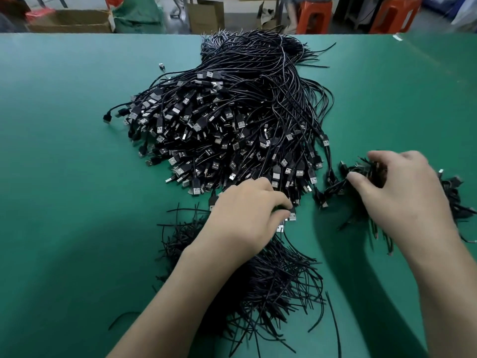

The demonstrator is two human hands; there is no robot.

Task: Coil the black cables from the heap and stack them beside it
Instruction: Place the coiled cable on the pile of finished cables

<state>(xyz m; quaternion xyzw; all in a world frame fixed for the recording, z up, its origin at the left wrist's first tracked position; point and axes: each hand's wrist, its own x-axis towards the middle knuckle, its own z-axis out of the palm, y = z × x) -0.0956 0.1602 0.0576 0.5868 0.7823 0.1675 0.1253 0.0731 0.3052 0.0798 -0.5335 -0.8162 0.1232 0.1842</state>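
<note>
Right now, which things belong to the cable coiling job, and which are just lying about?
Job: cable heap, coiled cables gripped by the right hand, plug pinched by the left hand.
Lying about: cardboard box, orange stools.

A green tabletop (77, 125) fills most of the frame. Beyond its far edge, an open cardboard box (69, 21) sits upper left, two orange plastic stools (313, 16) upper right.

I see left hand (247, 210) lower centre of frame, palm down, fingertips pinching cable plug (292, 216). Right hand (402, 195) mid right, palm down, thumb and fingers curled round coiled bundle (369, 171). Forearms (180, 293) bare, entering from bottom edge.
</note>
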